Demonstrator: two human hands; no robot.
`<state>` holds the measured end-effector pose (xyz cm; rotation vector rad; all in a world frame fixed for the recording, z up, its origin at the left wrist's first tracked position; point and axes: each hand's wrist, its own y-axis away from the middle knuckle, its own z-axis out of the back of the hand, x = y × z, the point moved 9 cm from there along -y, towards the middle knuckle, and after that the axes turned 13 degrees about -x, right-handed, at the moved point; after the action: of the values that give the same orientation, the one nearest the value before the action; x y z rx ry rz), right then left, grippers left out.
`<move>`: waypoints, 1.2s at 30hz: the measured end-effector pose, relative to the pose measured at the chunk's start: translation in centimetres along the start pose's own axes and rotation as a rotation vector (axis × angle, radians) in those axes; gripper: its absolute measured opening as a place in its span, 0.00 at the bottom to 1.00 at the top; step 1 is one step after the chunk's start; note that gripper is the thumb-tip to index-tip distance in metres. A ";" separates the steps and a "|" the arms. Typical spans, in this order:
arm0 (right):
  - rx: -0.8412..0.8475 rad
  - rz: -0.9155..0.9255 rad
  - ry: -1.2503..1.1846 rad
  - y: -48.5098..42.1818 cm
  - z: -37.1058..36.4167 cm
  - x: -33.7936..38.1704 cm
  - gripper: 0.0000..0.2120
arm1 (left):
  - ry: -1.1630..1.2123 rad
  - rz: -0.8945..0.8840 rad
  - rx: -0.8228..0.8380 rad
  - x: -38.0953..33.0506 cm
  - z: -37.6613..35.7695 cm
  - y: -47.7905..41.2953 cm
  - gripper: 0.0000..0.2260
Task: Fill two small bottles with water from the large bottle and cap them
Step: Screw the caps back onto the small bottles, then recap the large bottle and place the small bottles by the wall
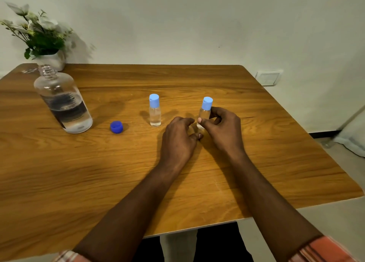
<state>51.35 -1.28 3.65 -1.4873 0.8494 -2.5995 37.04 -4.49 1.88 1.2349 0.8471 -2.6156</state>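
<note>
Past the middle of the table [256,163], toward its far edge, I see my right hand [223,127] curled round the right small bottle [203,113]. The thumb presses its lower front and the fingers wrap behind, just under its light blue cap. The bottle is upright or nearly so; I cannot tell whether its base touches the wood, and its water level is hidden by my fingers. My left hand [177,141] sits just beside it, knuckles up, fingers loosely curled and holding nothing, the fingertips close to the right thumb. I cannot tell whether they touch the bottle. Both forearms reach in from the near edge, with checked sleeves at the bottom of the view.

There is bare wood to the right of my right hand, out to the right edge, and a wide stretch between my arms and the near edge.

The left small bottle [155,111] stands capped and upright just left of my left hand, with water in its lower part. Further left lies a dark blue cap [116,127], and beyond it the large bottle [63,103] stands uncapped toward the far left corner, with water in its lower part. A potted plant [39,34] sits at that corner by the wall. A wall socket [268,78] shows past the far right corner.
</note>
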 end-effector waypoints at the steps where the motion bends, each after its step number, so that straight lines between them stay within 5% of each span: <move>1: -0.003 0.009 0.006 0.0 0.0 0.1 0.10 | -0.006 0.000 -0.001 0.0 0.0 0.0 0.23; 8: -0.038 0.014 0.081 0.8 0.4 -0.2 0.25 | 0.008 -0.004 -0.041 0.0 0.8 0.2 0.19; 15: -0.072 -0.027 0.075 4.0 1.1 1.0 0.02 | 0.082 0.022 -0.094 0.6 4.1 1.6 0.15; 31: 0.192 0.072 -0.072 10.1 -10.1 10.2 0.04 | -0.023 0.168 -0.291 7.2 14.5 2.2 0.10; 36: 0.195 0.046 -0.013 9.6 -12.2 10.6 0.12 | -0.036 0.214 -0.351 8.5 15.8 1.8 0.09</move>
<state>33.48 -7.11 2.70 -1.4130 0.6009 -2.5515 21.38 -13.47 2.83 1.1091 1.0470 -2.1983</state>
